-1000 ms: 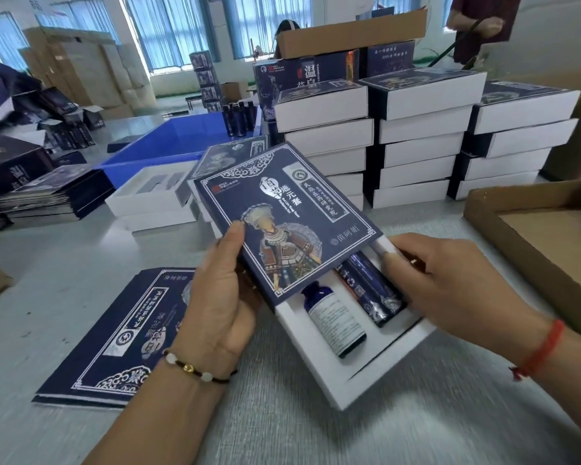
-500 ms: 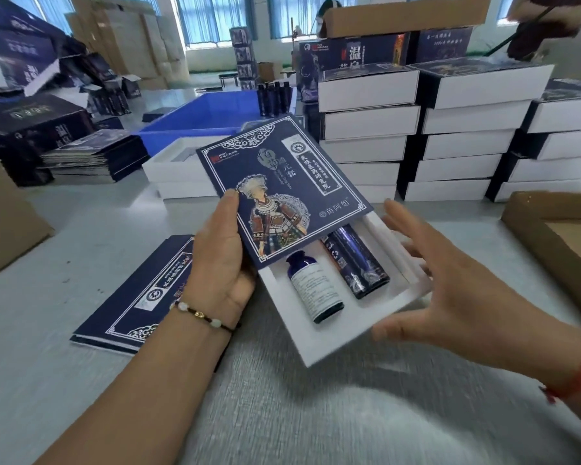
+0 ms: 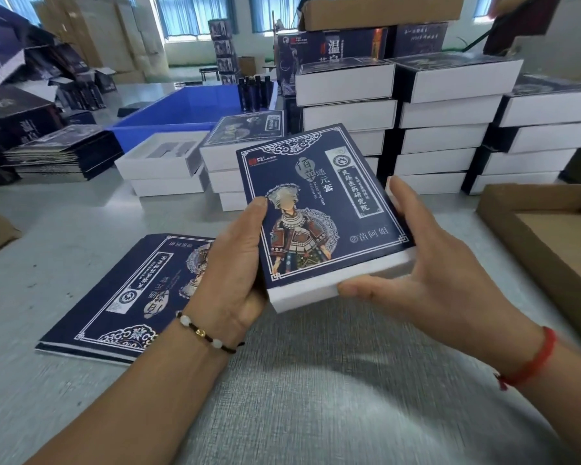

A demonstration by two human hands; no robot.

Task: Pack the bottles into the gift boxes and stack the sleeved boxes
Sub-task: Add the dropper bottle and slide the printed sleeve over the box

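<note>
Above grey table (image 3: 316, 397), tray now fully inside sleeved box (image 3: 319, 209).

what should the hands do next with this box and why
Probably carry the box to one of the stacks behind. The blue sleeve covers the white tray almost fully, with only its near edge showing. The left hand grips one side and the right hand presses the other.

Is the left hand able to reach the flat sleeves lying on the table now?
Probably not at once: the left hand grips the sleeved box, which it would first have to release. The flat sleeves lie just beside it on the table, with nothing between.
</note>
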